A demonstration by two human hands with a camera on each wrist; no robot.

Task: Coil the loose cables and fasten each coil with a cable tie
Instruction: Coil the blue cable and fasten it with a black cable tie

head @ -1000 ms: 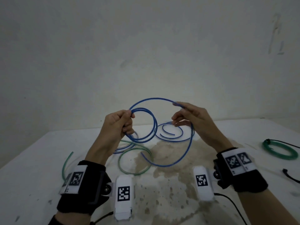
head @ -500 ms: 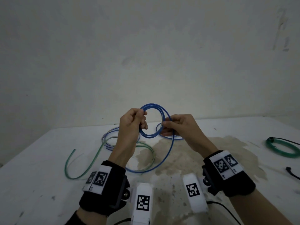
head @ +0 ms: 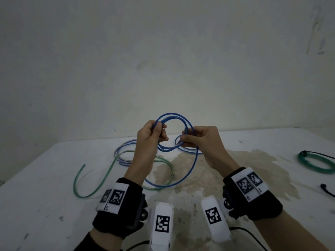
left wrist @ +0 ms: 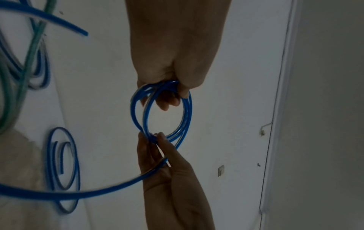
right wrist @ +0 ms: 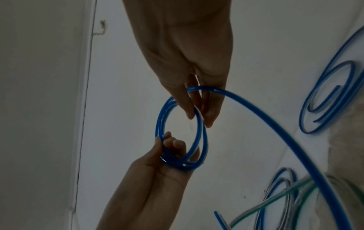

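Note:
A blue cable is wound into a small coil of several turns, held up above the white table. My left hand grips the coil's left side with curled fingers. My right hand pinches the coil's right side between thumb and fingertips. The cable's loose tail hangs from the right hand and curves down onto the table. The left wrist view has the coil between the left hand above and the right hand below. In the right wrist view the right hand pinches the coil.
A loose green cable and another loose blue cable lie on the table at left. A short blue cable lies curled behind the hands. A coiled green cable sits at the far right, a black tie near it. A brown stain marks the middle.
The right hand has carried the wide blue loop in to the left hand's coil. The hands now stand close together and the coil is tighter, with a shorter tail.

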